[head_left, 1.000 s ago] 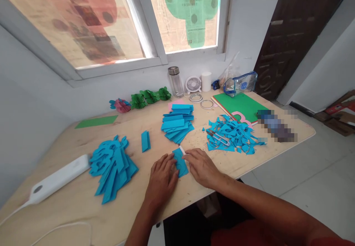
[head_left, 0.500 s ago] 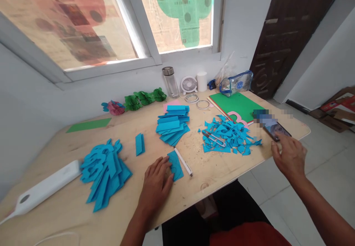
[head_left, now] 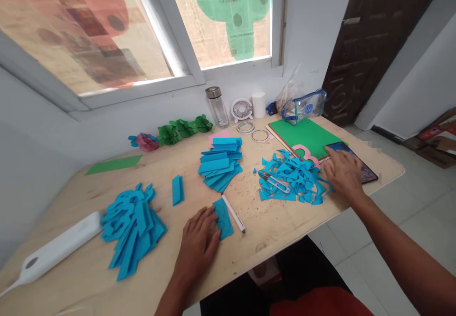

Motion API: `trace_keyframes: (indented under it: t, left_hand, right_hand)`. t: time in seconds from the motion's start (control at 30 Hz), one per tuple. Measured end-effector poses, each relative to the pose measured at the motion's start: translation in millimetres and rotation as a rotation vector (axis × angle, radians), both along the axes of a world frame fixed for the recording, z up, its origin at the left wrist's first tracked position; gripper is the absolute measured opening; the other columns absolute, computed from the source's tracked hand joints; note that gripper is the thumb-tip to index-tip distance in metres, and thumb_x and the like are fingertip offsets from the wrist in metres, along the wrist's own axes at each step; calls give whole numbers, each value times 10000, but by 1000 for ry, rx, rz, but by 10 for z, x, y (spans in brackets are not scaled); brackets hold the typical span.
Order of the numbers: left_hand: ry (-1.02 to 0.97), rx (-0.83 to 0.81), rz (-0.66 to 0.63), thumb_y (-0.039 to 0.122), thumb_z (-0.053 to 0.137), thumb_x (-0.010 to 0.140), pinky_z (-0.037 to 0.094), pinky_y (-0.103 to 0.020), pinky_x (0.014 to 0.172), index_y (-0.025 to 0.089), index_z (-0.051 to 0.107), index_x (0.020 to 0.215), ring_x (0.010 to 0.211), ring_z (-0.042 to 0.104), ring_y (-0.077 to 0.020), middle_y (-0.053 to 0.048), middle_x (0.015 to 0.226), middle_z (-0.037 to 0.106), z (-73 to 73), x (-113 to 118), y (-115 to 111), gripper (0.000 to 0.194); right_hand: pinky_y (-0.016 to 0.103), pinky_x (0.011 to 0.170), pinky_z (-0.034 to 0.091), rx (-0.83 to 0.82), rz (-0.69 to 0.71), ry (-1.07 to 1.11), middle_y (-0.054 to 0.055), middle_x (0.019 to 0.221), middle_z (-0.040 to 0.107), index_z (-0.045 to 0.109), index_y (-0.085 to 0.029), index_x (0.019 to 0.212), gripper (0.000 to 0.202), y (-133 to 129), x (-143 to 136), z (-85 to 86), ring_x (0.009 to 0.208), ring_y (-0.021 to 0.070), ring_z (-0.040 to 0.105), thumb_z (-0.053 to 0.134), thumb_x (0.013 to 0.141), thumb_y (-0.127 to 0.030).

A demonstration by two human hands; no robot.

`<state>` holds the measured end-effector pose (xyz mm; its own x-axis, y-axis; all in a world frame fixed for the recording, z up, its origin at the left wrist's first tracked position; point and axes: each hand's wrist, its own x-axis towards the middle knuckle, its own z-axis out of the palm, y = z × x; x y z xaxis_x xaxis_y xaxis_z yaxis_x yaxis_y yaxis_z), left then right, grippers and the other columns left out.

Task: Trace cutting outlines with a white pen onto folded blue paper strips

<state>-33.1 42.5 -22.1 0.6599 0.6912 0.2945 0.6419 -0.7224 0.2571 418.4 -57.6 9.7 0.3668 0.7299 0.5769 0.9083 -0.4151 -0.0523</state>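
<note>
My left hand (head_left: 199, 235) lies flat on the tabletop, its fingers over the left part of a small blue paper piece (head_left: 224, 223) that bears drawn curved lines. Close beside that paper lies a white pen (head_left: 233, 213). Over at the right edge, my right hand (head_left: 344, 171) reaches across a smartphone (head_left: 368, 174), index finger stretched toward its screen; whether it touches the screen I cannot tell. Nothing shows in its grip. Left of this hand, blue paper scraps (head_left: 295, 173) are heaped, with a small blue-handled cutting tool (head_left: 280, 184) on top.
Blue folded strips (head_left: 221, 161) are stacked mid-table, a single one (head_left: 177, 190) nearby. Blue cut-outs (head_left: 133, 225) pile up at left beside a white paddle-shaped device (head_left: 64, 242). Green sheets (head_left: 302, 133) and a pink cut-out (head_left: 306, 154) lie right; a glass bottle (head_left: 217, 109) and fan (head_left: 242, 110) stand behind.
My right hand has moved left and up from the phone's lower edge to over the phone, its index finger now extended. My left hand stays on the blue paper.
</note>
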Motion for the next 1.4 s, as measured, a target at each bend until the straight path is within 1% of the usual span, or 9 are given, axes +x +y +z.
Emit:
trace_keyframes:
  t: [0.1,0.23,0.33,0.53,0.83,0.97,1.1,1.2,1.4]
  left_hand:
    - [-1,3,0,336,467,915,431,-517,1007,229,586,1154,1285,489,-302,-92,1332,593,-20,-12,10,287]
    - [2,5,-5,341,468,914,425,-515,1019,228,589,1155,1279,498,-298,-95,1327,597,-19,-15,24,292]
    - [7,8,-11,341,466,916,426,-514,1018,232,586,1161,1277,503,-297,-96,1329,597,-4,-10,25,294]
    - [4,10,-15,341,478,904,435,-509,1010,245,587,1160,1267,516,-298,-89,1321,605,13,-4,19,295]
    - [4,11,-12,345,480,906,442,-496,1002,242,593,1148,1262,517,-294,-88,1313,608,10,-10,28,287]
    - [9,16,-21,344,474,911,435,-510,1004,236,587,1153,1267,509,-300,-92,1324,600,0,-15,31,288]
    - [9,9,-10,343,472,913,433,-511,1004,236,587,1154,1272,504,-302,-94,1328,597,9,-5,21,288]
    - [4,4,-6,345,475,910,432,-511,1003,233,586,1149,1274,503,-302,-96,1331,596,30,14,1,286]
    - [-6,5,8,325,482,901,426,-499,1019,234,593,1145,1278,501,-298,-96,1329,599,57,42,-29,283]
  right_hand:
    - [441,944,312,125,62,3,112,1083,685,578,-188,1230,374,-246,-92,-91,1081,279,560,435,910,-318]
    - [420,936,327,246,-90,64,112,1068,694,619,-188,1138,329,-720,10,-209,1025,274,577,431,896,-307]
    - [447,917,346,254,-198,162,120,1060,710,564,-176,1240,401,-905,156,-228,1010,304,575,408,887,-284]
    - [493,898,365,336,-244,290,154,1078,712,492,-174,1329,459,-856,261,-235,1023,345,578,383,890,-249]
    - [474,952,365,416,-246,238,144,1052,721,520,-140,1305,434,-767,173,-194,1041,323,572,388,914,-271]
    - [456,948,419,458,34,228,127,1025,709,538,-146,1259,386,-528,-313,6,1045,281,592,421,910,-265]
    - [412,915,466,321,533,390,90,1111,680,552,-243,1235,353,-138,-1192,167,1064,237,598,442,904,-191]
    - [415,938,446,159,857,397,89,1145,670,555,-216,1225,348,160,-1800,181,1086,230,572,447,901,-152]
    - [414,869,420,-256,871,310,132,1192,596,588,-180,1107,256,492,-2355,37,1077,261,496,490,875,-135]
